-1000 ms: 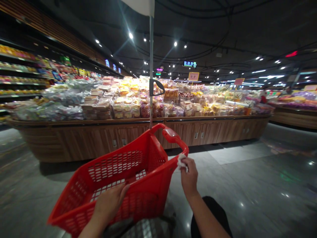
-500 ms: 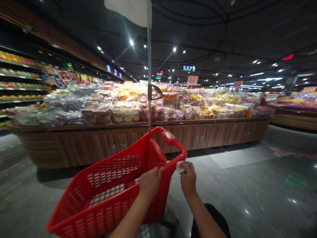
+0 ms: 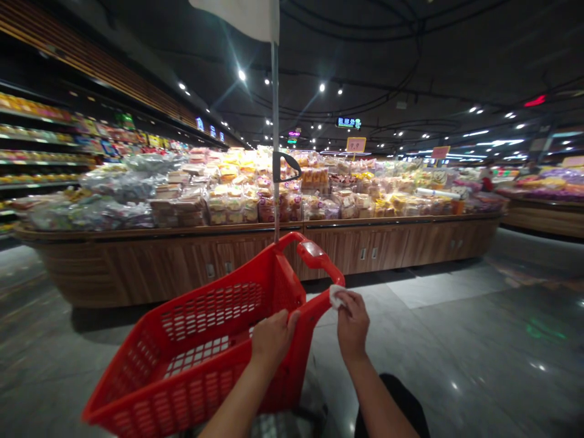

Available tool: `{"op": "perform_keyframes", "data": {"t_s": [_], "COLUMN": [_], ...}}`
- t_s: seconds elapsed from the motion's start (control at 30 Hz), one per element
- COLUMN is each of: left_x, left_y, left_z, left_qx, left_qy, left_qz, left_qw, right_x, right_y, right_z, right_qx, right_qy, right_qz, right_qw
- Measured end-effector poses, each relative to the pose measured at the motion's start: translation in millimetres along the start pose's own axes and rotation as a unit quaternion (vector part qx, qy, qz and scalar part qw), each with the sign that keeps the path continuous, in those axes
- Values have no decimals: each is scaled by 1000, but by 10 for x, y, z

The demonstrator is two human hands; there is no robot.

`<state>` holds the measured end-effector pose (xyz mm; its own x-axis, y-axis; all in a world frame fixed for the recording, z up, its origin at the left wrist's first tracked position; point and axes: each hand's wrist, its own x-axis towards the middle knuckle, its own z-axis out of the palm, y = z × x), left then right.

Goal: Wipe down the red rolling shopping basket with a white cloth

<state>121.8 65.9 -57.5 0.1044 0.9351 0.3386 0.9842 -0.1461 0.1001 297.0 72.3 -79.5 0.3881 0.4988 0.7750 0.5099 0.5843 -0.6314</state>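
A red plastic shopping cart (image 3: 182,365) stands in front of me, its basket toward the lower left and its curved handle (image 3: 335,277) toward the right. My left hand (image 3: 271,340) is closed over the basket's near rim, close to the handle end. Pinched in the fingers of my right hand (image 3: 353,322) is a white wipe or tissue (image 3: 336,296), which touches the near bend of the handle. From the cart's far side rises a thin pole (image 3: 275,103) with a black loop-shaped clip (image 3: 286,167) and a white flag (image 3: 246,15) on top.
Behind the cart runs a long wooden display counter (image 3: 159,267) heaped with packaged goods (image 3: 278,201). Stocked shelves (image 3: 36,146) line the left side. Another display stand (image 3: 547,213) is at the right. Grey tiled floor (image 3: 456,340) extends on the right.
My right hand has moved slightly right and up along the handle with the white wipe. My left hand has shifted a little left, still on the rim.
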Motion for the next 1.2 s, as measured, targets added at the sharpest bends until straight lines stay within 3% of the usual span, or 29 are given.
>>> {"op": "perform_keyframes", "data": {"t_s": [0.1,0.23,0.33,0.57,0.77,0.87,0.97,1.1,1.2], "left_x": [-23,-55,-89,-146,-207,-242,-259,-260,-266], "left_y": [-28,-69,-108,-152,-196,-223,-230,-229,-239], "left_z": [-2,5,0,-16,1,-9,-19,-18,-19], "left_qx": [0,2,2,3,7,7,10,16,16], "left_qy": [1,0,-1,7,13,10,6,-5,-11], "left_qz": [2,-1,1,5,5,12,13,2,-6], "left_qw": [1000,1000,1000,1000,1000,1000,1000,1000,1000], "right_x": [39,-295,-364,164,132,396,885,1388,1513], "right_y": [-33,-203,-249,-98,-123,-88,-26,-63,-219], "right_z": [-14,99,77,-229,-404,-443,-358,-193,-125], "right_qx": [7,55,61,-23,-34,-75,-126,-129,-122], "right_qy": [13,-86,-105,-14,-105,-178,-308,-451,-589], "right_qz": [11,-46,-76,-48,-96,-116,-122,-210,-265], "right_qw": [1000,994,990,998,989,974,935,858,753]}}
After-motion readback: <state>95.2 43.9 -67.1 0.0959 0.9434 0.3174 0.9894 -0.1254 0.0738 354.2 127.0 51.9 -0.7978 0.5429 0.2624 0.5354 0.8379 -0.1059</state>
